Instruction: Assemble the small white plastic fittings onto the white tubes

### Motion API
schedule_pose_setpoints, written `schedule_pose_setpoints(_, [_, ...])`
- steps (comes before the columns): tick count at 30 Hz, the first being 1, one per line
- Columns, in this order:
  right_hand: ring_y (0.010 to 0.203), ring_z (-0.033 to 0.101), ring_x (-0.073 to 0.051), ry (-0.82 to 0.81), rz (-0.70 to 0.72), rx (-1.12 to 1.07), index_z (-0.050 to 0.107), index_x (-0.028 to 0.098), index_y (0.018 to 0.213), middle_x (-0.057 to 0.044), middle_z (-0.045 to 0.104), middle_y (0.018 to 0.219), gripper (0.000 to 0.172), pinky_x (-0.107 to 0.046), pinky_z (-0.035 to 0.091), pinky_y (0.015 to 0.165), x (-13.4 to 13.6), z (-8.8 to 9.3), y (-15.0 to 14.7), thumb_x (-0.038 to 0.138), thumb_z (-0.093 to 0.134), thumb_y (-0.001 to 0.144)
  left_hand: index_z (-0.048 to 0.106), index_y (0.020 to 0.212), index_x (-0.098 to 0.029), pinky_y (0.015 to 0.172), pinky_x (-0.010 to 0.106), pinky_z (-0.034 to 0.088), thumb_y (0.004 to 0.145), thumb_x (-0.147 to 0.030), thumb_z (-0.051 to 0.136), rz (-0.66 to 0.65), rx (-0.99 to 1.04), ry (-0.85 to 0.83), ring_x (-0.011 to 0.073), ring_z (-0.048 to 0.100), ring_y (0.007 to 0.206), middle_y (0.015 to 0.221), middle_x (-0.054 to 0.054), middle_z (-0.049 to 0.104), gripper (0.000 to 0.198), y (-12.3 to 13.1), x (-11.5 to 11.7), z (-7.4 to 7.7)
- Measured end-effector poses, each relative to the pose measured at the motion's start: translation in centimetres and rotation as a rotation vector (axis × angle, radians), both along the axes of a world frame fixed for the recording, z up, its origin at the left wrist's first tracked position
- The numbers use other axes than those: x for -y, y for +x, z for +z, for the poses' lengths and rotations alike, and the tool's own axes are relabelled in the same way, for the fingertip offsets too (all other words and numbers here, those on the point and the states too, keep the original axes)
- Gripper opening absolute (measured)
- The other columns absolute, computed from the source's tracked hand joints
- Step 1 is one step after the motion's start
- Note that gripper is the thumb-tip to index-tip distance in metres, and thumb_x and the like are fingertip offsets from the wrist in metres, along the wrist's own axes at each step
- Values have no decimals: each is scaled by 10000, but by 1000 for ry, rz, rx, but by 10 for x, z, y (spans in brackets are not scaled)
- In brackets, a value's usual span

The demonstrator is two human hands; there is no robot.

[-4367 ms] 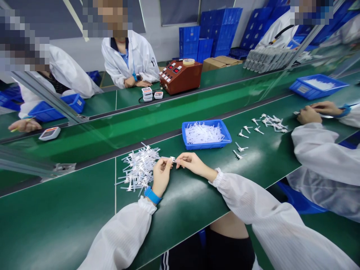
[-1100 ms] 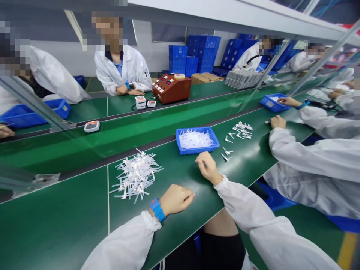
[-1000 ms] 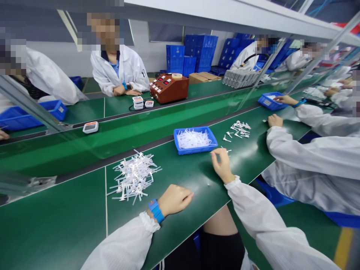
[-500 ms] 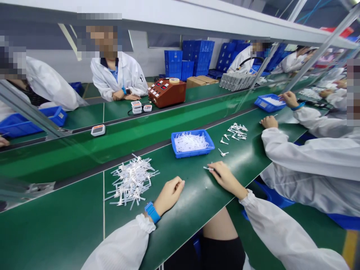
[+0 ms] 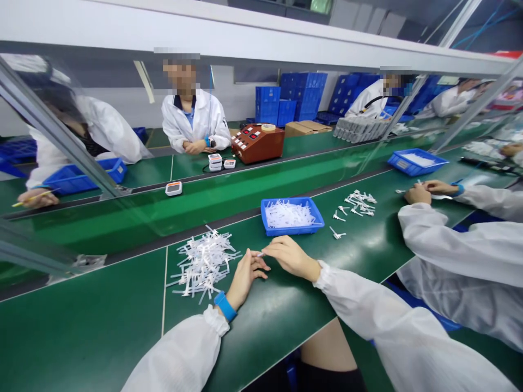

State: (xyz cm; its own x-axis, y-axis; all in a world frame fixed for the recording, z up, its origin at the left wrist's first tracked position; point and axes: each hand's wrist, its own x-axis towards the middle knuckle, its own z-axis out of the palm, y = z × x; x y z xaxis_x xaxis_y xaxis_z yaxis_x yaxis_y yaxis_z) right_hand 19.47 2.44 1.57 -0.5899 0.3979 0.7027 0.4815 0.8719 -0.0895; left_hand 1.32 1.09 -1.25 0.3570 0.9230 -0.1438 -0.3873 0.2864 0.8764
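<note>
My left hand (image 5: 244,277), with a blue wristband, is raised over the green bench with its lower fingers partly spread. Its fingertips meet those of my right hand (image 5: 291,256) around a small white plastic piece (image 5: 260,254). Most of that piece is covered by the fingers, and its exact shape is too small to tell. To the left of my left hand lies a pile of white plastic strip pieces (image 5: 207,260). Just beyond my right hand stands a blue tray (image 5: 292,231) filled with thin white strips (image 5: 289,212).
Several white pieces (image 5: 360,203) lie loose right of the tray, one (image 5: 337,234) nearer me. A green conveyor (image 5: 229,190) runs behind the bench, carrying a small white device (image 5: 174,188). A brown control box (image 5: 258,144) stands beyond. A co-worker's hands (image 5: 420,191) work at right.
My right hand has moved left with the small white piece and now meets my left hand. My left hand has lifted its fingertips toward it. The view has shifted slightly left.
</note>
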Motion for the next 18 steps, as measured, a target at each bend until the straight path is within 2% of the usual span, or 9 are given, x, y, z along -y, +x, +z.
schedule_pose_setpoints(3, [1018, 585, -194, 102, 152, 56, 600, 87, 1132, -119, 692, 991, 265, -330, 510, 778, -13, -9, -24, 136, 392, 976, 599, 862, -121, 563, 246, 476, 820, -632, 508, 30, 106, -59, 160, 598, 674, 703, 48, 592, 521, -2, -4, 2])
schedule_pose_setpoints(7, [1157, 542, -214, 131, 233, 82, 580, 76, 1163, -139, 672, 1092, 271, -362, 512, 845, -17, -21, -28, 109, 391, 972, 607, 823, -129, 564, 219, 442, 782, -495, 661, 113, 156, -93, 106, 542, 618, 716, 16, 585, 372, -3, -5, 4])
schedule_pose_setpoints(10, [1190, 533, -196, 52, 245, 55, 560, 100, 1191, -126, 666, 1122, 277, -377, 511, 921, -19, -24, -22, 111, 393, 971, 581, 784, -142, 546, 210, 427, 755, -415, 716, 145, 146, -86, 86, 502, 586, 691, -14, 550, 306, -2, -5, 4])
schedule_pose_setpoints(14, [1220, 516, -177, -99, 225, -7, 535, 116, 1207, -139, 634, 1186, 291, -381, 501, 985, -22, -24, -21, 101, 383, 959, 570, 778, -145, 545, 208, 408, 762, -402, 709, 131, 111, -41, 85, 481, 564, 615, -29, 512, 293, -2, -6, 2])
schedule_pose_setpoints(18, [1240, 504, -179, -127, 212, -50, 508, 106, 1225, -176, 605, 1218, 331, -378, 512, 981, -24, -23, -23, 54, 358, 934, 604, 856, -133, 564, 207, 410, 739, -384, 734, 95, 96, -35, 83, 493, 579, 643, -16, 548, 306, -3, -7, 2])
